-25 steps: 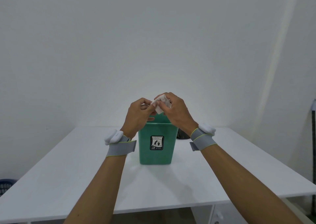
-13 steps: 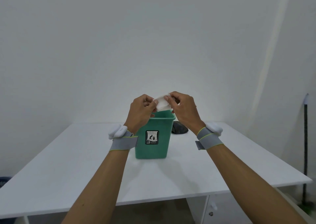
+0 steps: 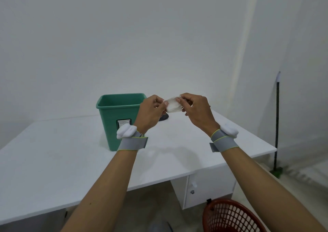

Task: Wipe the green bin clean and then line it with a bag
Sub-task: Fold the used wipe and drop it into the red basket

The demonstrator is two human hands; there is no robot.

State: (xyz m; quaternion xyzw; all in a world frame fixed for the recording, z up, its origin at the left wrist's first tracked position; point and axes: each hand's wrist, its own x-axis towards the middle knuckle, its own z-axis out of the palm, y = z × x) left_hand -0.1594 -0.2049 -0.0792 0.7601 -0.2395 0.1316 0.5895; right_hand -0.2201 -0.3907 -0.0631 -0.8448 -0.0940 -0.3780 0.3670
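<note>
One green bin (image 3: pixel 118 118), upright on the tabletop (image 3: pixel 53 153). One small white folded piece (image 3: pixel 173 104) — cloth, tissue or bag, not distinguishable — pinched between two hands: left hand (image 3: pixel 150 110), right hand (image 3: pixel 197 110). Two grey wrist straps, one per wrist (image 3: pixel 132 143) (image 3: pixel 224 142), each carrying one white device. One dark object (image 3: pixel 163 117) on the tabletop, largely hidden behind the left hand. One red mesh basket (image 3: pixel 232 215) on the floor. One dark pole (image 3: pixel 277 121) — leaning against the wall.
</note>
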